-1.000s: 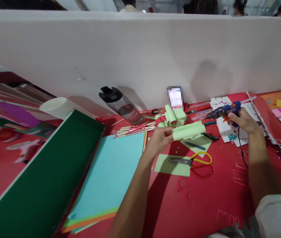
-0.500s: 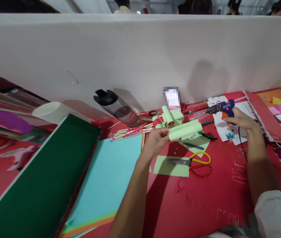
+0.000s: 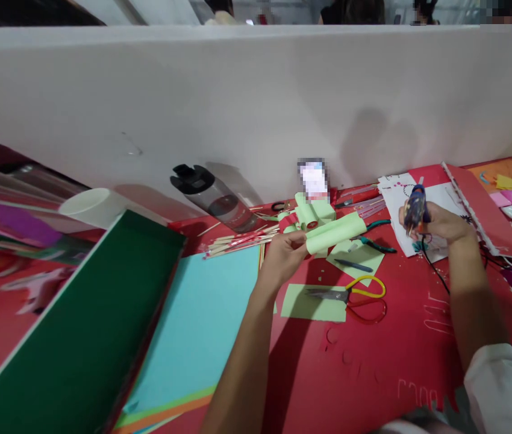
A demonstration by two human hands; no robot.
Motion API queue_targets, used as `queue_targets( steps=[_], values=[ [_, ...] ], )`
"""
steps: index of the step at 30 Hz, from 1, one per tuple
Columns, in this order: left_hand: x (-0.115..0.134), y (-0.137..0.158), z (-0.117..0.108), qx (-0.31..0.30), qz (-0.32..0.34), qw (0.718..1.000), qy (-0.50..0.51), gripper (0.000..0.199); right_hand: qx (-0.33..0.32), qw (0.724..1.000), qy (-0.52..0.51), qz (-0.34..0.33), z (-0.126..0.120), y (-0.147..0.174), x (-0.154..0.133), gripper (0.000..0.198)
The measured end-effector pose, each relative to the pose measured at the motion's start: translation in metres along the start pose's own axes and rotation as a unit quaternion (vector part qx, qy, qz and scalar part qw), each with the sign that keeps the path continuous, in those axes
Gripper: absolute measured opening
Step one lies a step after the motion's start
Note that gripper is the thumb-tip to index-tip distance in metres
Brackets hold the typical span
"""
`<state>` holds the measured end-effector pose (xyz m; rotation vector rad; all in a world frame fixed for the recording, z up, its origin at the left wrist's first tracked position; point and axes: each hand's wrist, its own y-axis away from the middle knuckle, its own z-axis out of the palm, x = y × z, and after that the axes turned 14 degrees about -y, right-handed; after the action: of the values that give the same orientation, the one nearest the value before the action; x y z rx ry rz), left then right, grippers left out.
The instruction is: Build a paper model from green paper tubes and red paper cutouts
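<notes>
My left hand [image 3: 285, 256] pinches the near end of a light green paper [image 3: 337, 234], curled into a rough tube and held above the table. At the right, my right hand [image 3: 441, 222] is wrapped round a blue glue gun [image 3: 417, 208], its nozzle turned downward and its black cord trailing below. Beneath the curled paper lie a dark pen [image 3: 353, 266] on a green scrap and scissors [image 3: 346, 294] with yellow and red handles on a green paper piece [image 3: 312, 307]. Behind it sits a light green paper construction [image 3: 312, 214] with red parts, next to a propped phone [image 3: 314, 179].
A clear bottle [image 3: 220, 199] with a black lid stands by the white partition [image 3: 238, 108]. Wooden sticks [image 3: 238, 242] and blue paper sheets [image 3: 206, 313] lie at the left, beside a green board [image 3: 79, 319]. Green-handled pliers [image 3: 380, 246] rest right of centre.
The glue gun has swung in my right hand from pointing left to pointing down towards me. The curled green paper in my left hand has barely shifted.
</notes>
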<state>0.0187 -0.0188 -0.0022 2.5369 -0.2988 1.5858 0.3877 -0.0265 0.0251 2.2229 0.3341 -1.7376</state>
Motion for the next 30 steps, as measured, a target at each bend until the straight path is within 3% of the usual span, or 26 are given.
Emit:
queue_targets(
  steps=[3,5,11,21,30],
  values=[
    [0.003,0.001,-0.001,-0.004,0.005,1.0,-0.006,0.022,0.08,0.991,0.104,-0.032,-0.008,-0.004,0.0,0.039],
    [0.003,0.001,-0.003,0.005,0.001,1.0,-0.007,0.02,0.122,0.971,0.204,-0.013,-0.011,-0.008,0.002,0.035],
    [0.0,-0.001,-0.005,0.015,0.0,1.0,0.001,0.021,0.067,0.891,0.413,0.178,-0.006,-0.018,0.013,0.034],
    [-0.003,0.001,-0.005,0.02,0.022,0.999,-0.039,0.021,0.031,0.876,0.416,0.24,-0.005,-0.026,0.037,0.034],
    [0.0,0.001,-0.005,0.021,0.017,0.999,-0.03,0.022,0.062,0.872,0.399,0.277,0.024,-0.038,0.022,0.038]
  ],
)
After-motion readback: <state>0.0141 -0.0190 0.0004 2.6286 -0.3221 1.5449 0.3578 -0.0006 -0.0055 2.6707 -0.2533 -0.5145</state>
